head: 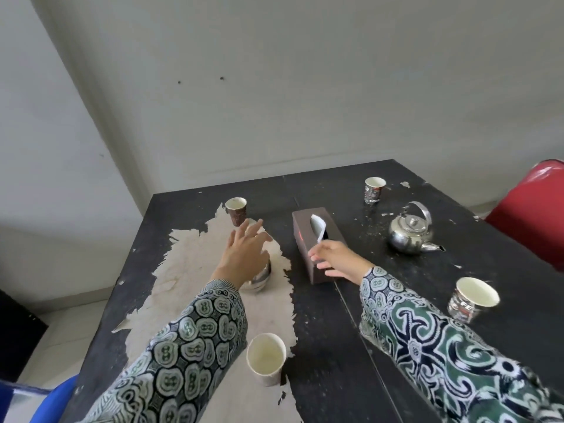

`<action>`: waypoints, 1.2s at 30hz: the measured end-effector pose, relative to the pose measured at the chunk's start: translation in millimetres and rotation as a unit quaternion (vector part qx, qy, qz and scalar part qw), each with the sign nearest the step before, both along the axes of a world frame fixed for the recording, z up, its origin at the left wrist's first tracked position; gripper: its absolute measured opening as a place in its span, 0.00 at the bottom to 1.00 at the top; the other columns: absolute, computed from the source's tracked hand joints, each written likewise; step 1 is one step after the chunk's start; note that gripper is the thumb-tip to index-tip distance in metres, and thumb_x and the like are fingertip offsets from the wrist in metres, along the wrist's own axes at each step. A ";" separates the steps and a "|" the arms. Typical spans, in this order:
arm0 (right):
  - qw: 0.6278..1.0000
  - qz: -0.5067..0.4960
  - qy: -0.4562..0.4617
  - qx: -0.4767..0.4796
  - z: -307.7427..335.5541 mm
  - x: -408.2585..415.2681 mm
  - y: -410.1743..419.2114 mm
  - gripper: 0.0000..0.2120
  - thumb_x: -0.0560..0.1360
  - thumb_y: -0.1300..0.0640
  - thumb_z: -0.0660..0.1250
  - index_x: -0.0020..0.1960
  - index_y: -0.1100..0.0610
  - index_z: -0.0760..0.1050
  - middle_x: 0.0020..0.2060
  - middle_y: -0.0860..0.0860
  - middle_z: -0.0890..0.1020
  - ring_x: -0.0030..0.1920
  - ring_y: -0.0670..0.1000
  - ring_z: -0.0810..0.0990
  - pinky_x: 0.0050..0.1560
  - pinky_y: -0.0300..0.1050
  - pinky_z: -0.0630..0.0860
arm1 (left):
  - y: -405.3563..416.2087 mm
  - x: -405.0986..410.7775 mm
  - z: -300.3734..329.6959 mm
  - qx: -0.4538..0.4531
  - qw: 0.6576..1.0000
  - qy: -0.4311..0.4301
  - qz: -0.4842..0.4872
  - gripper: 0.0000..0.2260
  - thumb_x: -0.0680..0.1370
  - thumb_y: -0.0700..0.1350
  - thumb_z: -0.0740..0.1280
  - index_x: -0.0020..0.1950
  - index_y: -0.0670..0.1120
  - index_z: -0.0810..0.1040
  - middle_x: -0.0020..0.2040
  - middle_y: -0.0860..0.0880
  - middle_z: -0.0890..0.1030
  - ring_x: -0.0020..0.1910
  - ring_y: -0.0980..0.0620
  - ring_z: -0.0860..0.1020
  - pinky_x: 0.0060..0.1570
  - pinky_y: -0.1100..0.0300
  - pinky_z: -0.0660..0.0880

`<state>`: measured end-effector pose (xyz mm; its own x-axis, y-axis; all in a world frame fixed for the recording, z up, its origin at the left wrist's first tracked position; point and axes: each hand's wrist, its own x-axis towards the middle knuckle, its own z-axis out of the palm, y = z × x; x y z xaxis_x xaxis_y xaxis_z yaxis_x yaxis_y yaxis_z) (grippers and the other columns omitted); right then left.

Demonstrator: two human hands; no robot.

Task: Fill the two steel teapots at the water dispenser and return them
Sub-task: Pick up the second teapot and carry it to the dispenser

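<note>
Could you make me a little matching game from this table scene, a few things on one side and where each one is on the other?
Things:
1. steel teapot with raised handle
2. tissue box
3. left hand
4. red chair

Places:
A. beside the table's right edge
B. spread open over the second, mostly hidden teapot
C. on the dark table, right of the tissue box
D. under the right hand

Pairs: 1-C, 2-D, 3-B, 4-A

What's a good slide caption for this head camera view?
Left hand reaches over one steel teapot; right hand rests at the tissue box.
</note>
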<state>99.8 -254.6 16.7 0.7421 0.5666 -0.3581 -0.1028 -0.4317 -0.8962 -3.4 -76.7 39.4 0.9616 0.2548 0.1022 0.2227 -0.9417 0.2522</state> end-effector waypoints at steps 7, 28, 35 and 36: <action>0.992 -0.102 -0.068 0.036 24.8 64.0 -97.4 0.07 0.77 0.57 0.58 0.45 0.54 0.74 0.46 0.51 0.77 0.48 0.50 0.74 0.49 0.44 0.72 | -95.6 39.8 17.1 -0.018 0.996 -0.084 -0.024 0.14 0.78 0.43 0.58 0.63 0.48 0.74 0.73 0.50 0.65 0.75 0.49 0.53 0.72 0.53 0.50; 0.980 -0.135 -0.142 -0.038 -15.4 225.9 -230.6 0.13 0.76 0.60 0.60 0.59 0.62 0.68 0.53 0.56 0.76 0.56 0.55 0.75 0.58 0.50 0.71 | -284.4 201.2 -69.1 -0.124 0.991 0.050 0.023 0.24 0.77 0.43 0.59 0.73 0.45 0.60 0.72 0.47 0.66 0.71 0.47 0.64 0.68 0.52 0.63; 0.985 -0.063 -0.146 -0.073 -32.9 271.5 -208.8 0.11 0.75 0.65 0.59 0.56 0.65 0.74 0.53 0.62 0.79 0.54 0.60 0.77 0.53 0.51 0.73 | -312.0 273.4 -82.8 -0.368 0.927 0.046 0.055 0.24 0.78 0.41 0.58 0.73 0.46 0.56 0.70 0.44 0.68 0.54 0.49 0.73 0.52 0.57 0.70; 0.986 -0.059 -0.135 -0.074 -33.6 276.1 -204.6 0.11 0.75 0.65 0.60 0.55 0.65 0.74 0.51 0.61 0.80 0.52 0.60 0.78 0.48 0.49 0.73 | -312.6 282.5 -82.9 -0.399 0.914 0.037 0.067 0.23 0.78 0.40 0.58 0.73 0.47 0.57 0.68 0.44 0.70 0.50 0.50 0.72 0.48 0.59 0.69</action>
<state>375.9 -459.2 -16.9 0.8793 0.4276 -0.2098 0.0747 -0.5589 -0.8258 279.1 -389.3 -43.5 0.9133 0.3356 -0.2308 0.3660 -0.4274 0.8267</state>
